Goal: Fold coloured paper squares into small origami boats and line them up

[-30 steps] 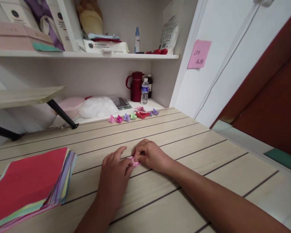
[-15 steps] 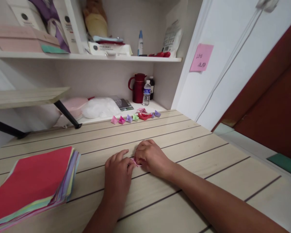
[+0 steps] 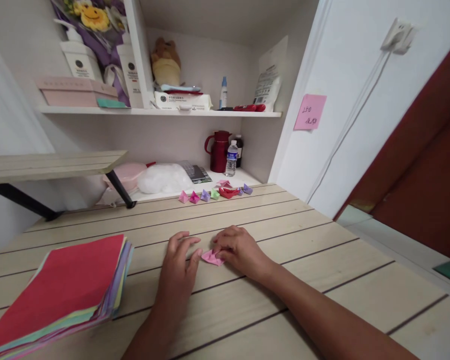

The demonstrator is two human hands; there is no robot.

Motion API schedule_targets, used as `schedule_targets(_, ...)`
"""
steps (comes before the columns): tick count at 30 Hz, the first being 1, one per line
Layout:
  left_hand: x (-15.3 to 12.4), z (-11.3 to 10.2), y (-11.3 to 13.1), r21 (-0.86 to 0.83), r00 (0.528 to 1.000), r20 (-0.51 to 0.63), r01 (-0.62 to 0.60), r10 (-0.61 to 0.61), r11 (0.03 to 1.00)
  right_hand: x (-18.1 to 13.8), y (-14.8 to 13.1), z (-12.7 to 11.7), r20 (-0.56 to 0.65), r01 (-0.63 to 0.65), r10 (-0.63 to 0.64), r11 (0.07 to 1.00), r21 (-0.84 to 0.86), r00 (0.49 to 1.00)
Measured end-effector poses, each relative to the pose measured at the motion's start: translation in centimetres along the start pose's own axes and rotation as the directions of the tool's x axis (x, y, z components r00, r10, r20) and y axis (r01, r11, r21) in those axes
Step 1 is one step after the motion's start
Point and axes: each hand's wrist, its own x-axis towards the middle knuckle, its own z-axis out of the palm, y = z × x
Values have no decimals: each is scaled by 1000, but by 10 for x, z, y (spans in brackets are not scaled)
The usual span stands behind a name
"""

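Observation:
A small folded piece of pink paper [image 3: 211,257] lies on the slatted wooden table between my two hands. My right hand [image 3: 238,250] pinches its right end between thumb and fingers, which cover that end. At the paper's left tip is my left hand [image 3: 180,262], its thumb and fingers apart; the thumb tip is close to the paper, and whether it touches I cannot tell. Farther back stands a row of small folded paper pieces, among them a red paper boat [image 3: 228,192], a green one [image 3: 215,194] and a magenta one [image 3: 194,197].
A stack of coloured paper [image 3: 71,280], red on top, lies at the left. Behind it stands a small raised wooden shelf [image 3: 56,166] on black legs. Beyond the table's back edge are a plastic bag [image 3: 164,179], a water bottle [image 3: 231,159] and a dark red jug [image 3: 219,151].
My left hand has let go of the pink paper and its fingers have spread. More of the paper shows now. The camera view has tilted up, so the scene sits lower.

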Motion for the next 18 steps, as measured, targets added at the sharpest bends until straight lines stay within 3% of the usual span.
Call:
schedule_targets(9, 0, 5, 15, -46, 985, 168, -32, 39, 998, 0, -3, 3, 28, -38, 36, 996, 82, 999)
schedule_targets(18, 0, 7, 15, -35, 989, 142, 43, -38, 998, -1, -6, 3, 67, -52, 40, 981, 189, 997)
